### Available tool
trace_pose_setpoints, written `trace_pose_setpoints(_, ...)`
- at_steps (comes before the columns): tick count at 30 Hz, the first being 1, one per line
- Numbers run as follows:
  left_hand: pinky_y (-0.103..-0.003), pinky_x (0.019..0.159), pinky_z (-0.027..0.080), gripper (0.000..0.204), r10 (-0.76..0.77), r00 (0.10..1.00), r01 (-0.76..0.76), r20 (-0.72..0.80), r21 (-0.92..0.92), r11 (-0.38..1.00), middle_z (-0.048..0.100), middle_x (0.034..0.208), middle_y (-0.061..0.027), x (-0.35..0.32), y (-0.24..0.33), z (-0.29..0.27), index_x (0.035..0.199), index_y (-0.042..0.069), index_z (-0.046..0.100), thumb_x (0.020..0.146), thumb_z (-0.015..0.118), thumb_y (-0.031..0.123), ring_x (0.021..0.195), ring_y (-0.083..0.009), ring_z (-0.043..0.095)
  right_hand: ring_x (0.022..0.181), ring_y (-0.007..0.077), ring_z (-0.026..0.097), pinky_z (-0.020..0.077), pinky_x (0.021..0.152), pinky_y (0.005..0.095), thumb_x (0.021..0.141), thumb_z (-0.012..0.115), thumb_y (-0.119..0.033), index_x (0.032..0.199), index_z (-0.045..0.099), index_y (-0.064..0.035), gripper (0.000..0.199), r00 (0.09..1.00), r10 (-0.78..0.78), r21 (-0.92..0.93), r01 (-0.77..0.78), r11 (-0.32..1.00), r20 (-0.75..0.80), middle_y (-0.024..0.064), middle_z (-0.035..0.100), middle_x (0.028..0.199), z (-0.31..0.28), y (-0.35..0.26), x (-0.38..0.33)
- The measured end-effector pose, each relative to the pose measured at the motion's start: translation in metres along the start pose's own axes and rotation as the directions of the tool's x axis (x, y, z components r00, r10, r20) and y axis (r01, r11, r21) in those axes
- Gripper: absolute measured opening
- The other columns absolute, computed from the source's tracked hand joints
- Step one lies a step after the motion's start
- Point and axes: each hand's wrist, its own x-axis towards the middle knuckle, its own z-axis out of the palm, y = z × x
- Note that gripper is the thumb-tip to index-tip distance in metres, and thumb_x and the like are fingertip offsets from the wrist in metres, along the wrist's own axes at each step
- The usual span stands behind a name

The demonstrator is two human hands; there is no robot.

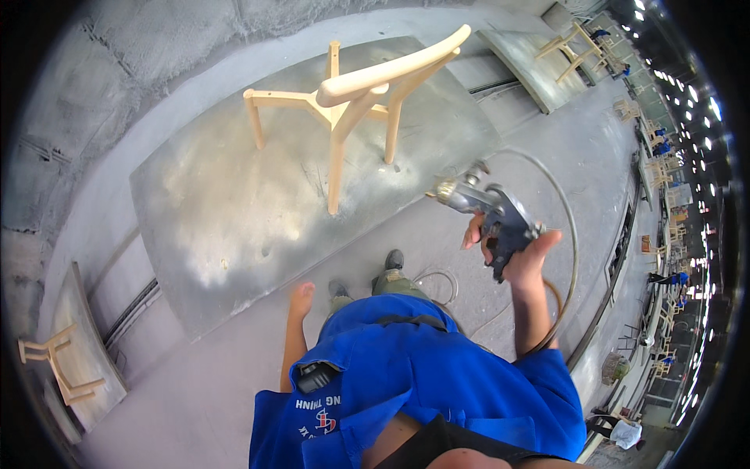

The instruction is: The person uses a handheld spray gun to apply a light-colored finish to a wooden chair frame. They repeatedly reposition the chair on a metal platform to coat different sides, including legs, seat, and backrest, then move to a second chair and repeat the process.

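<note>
My right hand [525,262] is wrapped around the grip of a metal spray gun [500,219], held up to the right of my body. The gun's nozzle end points left, toward a pale wooden chair frame [337,117], and stays apart from it. A hose [574,227] loops from the gun around my right forearm. The seatless chair frame stands on a large grey board [234,203], its curved back rail uppermost. My left hand [301,297] hangs beside my body near the board's front edge, touching nothing visible; its fingers are hard to make out.
A second chair frame [58,363] lies on a board at the far left, and another [574,51] stands on a board [547,86] at the back right. Hose coils [441,285] lie on the floor by my feet. More chairs and people line the right side.
</note>
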Motion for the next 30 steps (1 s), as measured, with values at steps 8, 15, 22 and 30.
trace_pose_setpoints(8, -0.036, 0.101, 0.047, 0.042, -0.015, 1.0, 0.013, -0.014, -0.137, 0.991, 0.069, 0.121, -0.0167, -0.024, 0.019, 0.02, 0.123, 0.003, 0.065, 0.101, 0.061, 0.038, 0.116, -0.0252, 0.064, 0.053, 0.0098, 0.054, 0.0349, 0.044, 0.0216, 0.094, 0.018, -0.083, 0.111, 0.066, 0.0055, 0.102, 0.963, -0.225, -0.515, 0.117, 0.849, -0.151, 0.0069, 0.066, 0.073, -0.055, -0.07, 0.076)
trace_pose_setpoints(15, -0.035, 0.113, 0.038, 0.054, 0.203, 0.952, -0.279, -0.23, -0.378, 0.882, 0.058, 0.142, -0.0159, -0.012, 0.207, -0.033, 0.143, -0.004, 0.05, 0.105, 0.057, 0.034, 0.133, -0.0228, 0.053, 0.05, 0.0099, 0.046, 0.0354, 0.047, 0.0252, 0.107, 0.023, -0.059, 0.101, 0.07, 0.0005, 0.077, 0.861, -0.313, -0.547, 0.05, 0.836, -0.401, 0.0056, 0.063, 0.068, -0.146, -0.086, 0.133)
trace_pose_setpoints(22, -0.04, 0.12, 0.031, 0.061, 0.659, 0.522, -0.847, -0.541, -0.242, 0.473, 0.039, 0.157, -0.0205, 0.028, 0.453, -0.084, 0.156, -0.004, 0.028, 0.109, 0.044, 0.032, 0.145, -0.0297, 0.04, 0.056, 0.0076, 0.047, 0.0344, 0.048, 0.0241, 0.106, 0.026, -0.06, 0.094, 0.068, -0.0039, 0.072, 0.862, -0.302, -0.531, 0.046, 0.846, -0.407, 0.0017, 0.06, 0.071, -0.193, -0.032, 0.096)
trace_pose_setpoints(30, -0.043, 0.116, 0.035, 0.061, 0.667, 0.684, -0.695, -0.296, 0.013, 0.719, 0.046, 0.152, -0.0199, 0.01, 0.485, -0.069, 0.152, -0.003, 0.038, 0.103, 0.059, 0.027, 0.14, -0.0332, 0.046, 0.104, 0.0222, 0.064, 0.0529, 0.081, 0.0349, 0.103, 0.026, -0.069, 0.131, 0.059, 0.0032, 0.084, 0.969, 0.064, -0.201, -0.113, 0.973, -0.238, 0.0136, 0.069, 0.109, -0.254, 0.124, 0.022)
